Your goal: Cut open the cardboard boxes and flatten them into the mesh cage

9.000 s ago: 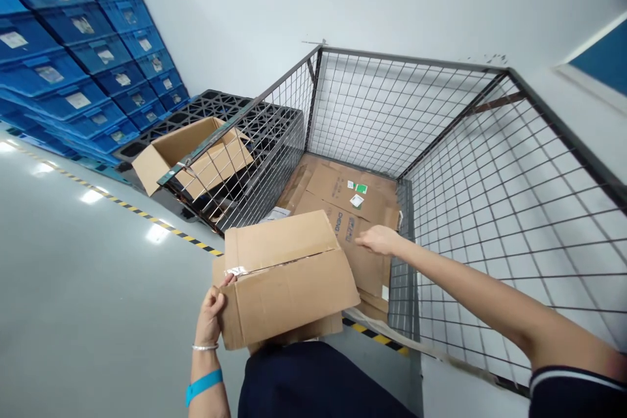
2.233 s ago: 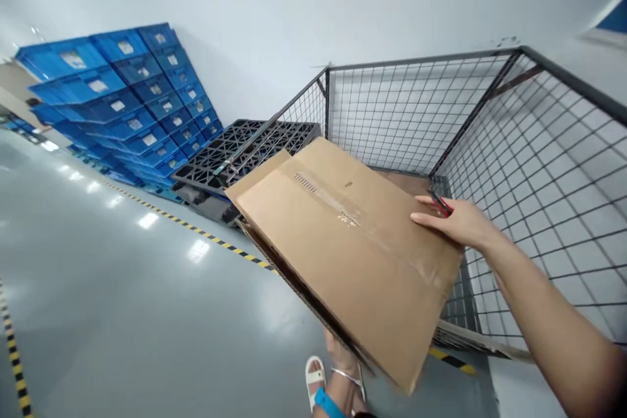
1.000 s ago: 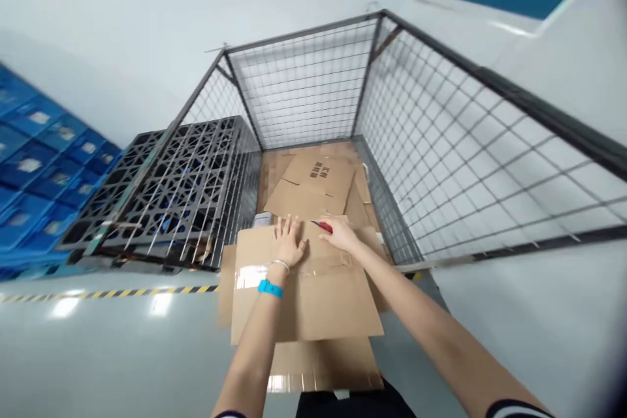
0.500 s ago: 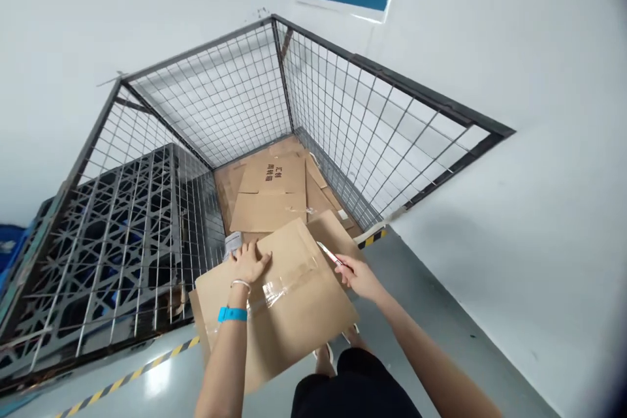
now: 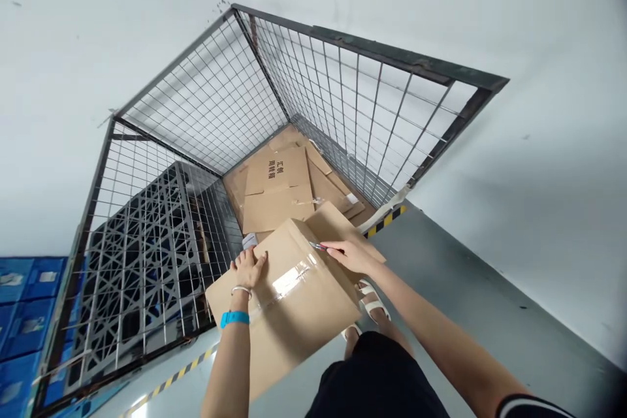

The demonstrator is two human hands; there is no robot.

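Note:
A brown cardboard box (image 5: 304, 320) with clear tape (image 5: 289, 282) across its top is in front of me, at the open side of a wire cage. My left hand (image 5: 249, 268) lies on the left part of its top with the fingers spread. In my right hand (image 5: 345, 255) is a utility knife (image 5: 317, 246), its blade at the box's right edge near the end of the tape. A cardboard flap (image 5: 337, 225) sticks out on the far right side, partly behind my right hand.
Flattened cardboard (image 5: 277, 176) covers the floor of the wire mesh cage (image 5: 362, 42). Left of it stand a grey plastic pallet (image 5: 142, 255) and blue crates (image 5: 24, 313). Black-and-yellow tape (image 5: 386, 221) marks the floor, and a white wall rises behind.
My right hand has brought the knife left to the box's edge. The box's right side has turned into view. My left hand stays on the top, and the view has shifted.

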